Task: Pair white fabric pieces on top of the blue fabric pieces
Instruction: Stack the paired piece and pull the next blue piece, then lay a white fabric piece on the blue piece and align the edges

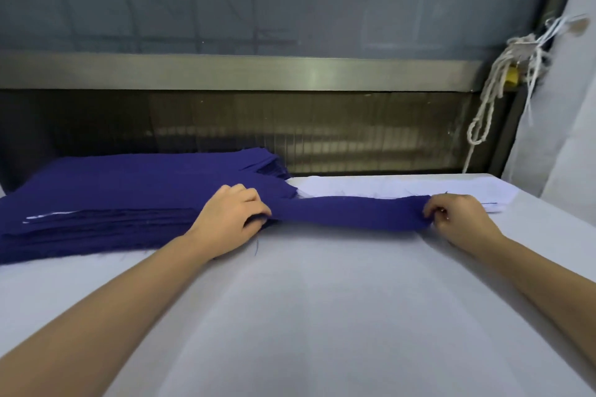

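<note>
While the person's left hand (230, 219) curls its fingers over one end of a long, narrow strip of dark blue woven fabric (348, 213), the right hand (458, 219) pinches the opposite end between bent fingers and thumb. The strip is drawn out straight between them across the far part of the white cloth-covered table (322, 316). Both forearms reach forward over the bare cloth, well apart. The strip runs left to right and sits low over the table; whether its whole length touches the surface cannot be told.

Just behind it lies a flat layer of thin white fabric pieces (403, 187), with loose threads along the edges. The strip's far edge overlaps the near edge of that layer. The right end of the white layer shows beyond the right hand.

To the left sits a thick stack of dark blue fabric pieces (113, 200), its layered edges facing the person and slightly fanned. The left hand rests at the stack's near right corner, where the strip's left end meets it. A thin white sliver (48, 215) shows between layers near the stack's left side.

Beyond the table runs a dull metal rail (242, 72) beneath a grey board marked with faint lines. At the right, a bundle of frayed white cords (496, 90) hangs from the rail's end, beside a pale wall.
</note>
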{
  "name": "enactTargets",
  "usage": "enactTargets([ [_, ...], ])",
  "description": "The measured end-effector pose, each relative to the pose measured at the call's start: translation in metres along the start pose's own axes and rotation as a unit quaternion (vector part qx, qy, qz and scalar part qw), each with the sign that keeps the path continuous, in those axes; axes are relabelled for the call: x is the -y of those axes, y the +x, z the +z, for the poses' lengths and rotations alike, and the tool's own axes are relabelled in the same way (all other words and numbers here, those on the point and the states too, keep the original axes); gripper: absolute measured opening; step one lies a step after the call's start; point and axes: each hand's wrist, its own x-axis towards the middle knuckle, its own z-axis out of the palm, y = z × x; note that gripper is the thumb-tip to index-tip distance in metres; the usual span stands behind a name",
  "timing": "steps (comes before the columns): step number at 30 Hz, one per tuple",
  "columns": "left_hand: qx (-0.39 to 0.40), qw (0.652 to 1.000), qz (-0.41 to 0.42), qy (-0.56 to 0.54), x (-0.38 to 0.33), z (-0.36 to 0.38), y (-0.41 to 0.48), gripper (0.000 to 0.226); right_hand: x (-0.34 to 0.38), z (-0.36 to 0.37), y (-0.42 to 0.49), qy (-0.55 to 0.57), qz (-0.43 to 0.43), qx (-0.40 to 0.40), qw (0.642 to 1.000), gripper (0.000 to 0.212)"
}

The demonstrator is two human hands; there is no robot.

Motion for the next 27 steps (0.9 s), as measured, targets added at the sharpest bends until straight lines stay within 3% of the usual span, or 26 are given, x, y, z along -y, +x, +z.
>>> enactTargets([
  [3, 0.033, 0.996, 0.004, -0.086, -0.01, -0.001, -0.004, 0.015, -0.009, -0.005, -0.006, -0.035, 0.015, 0.036, 0.999, 0.028],
  [7, 0.072, 0.99, 0.024, -0.117, -0.022, 0.002, -0.013, 0.015, -0.012, -0.008, 0.0, -0.096, 0.057, 0.067, 0.991, 0.025],
  [12, 0.121, 0.978, 0.023, -0.17, -0.038, -0.002, -0.016, 0.016, -0.012, -0.016, -0.002, -0.155, 0.115, 0.061, 0.979, 0.025],
  [15, 0.135, 0.955, 0.001, -0.263, -0.044, -0.004, -0.017, 0.025, -0.003, -0.02, -0.003, -0.21, 0.093, 0.035, 0.973, 0.024],
  [17, 0.116, 0.963, -0.009, -0.245, -0.044, -0.002, -0.016, 0.021, 0.004, -0.017, -0.004, -0.194, 0.057, 0.064, 0.977, 0.023],
  [22, 0.082, 0.993, -0.066, -0.06, -0.035, 0.005, -0.016, 0.021, 0.018, -0.005, -0.013, -0.131, -0.04, 0.167, 0.976, 0.037],
  [27, 0.11, 0.988, -0.094, -0.051, -0.032, 0.009, -0.016, 0.028, 0.017, -0.005, -0.014, -0.148, -0.035, 0.185, 0.971, 0.034],
])
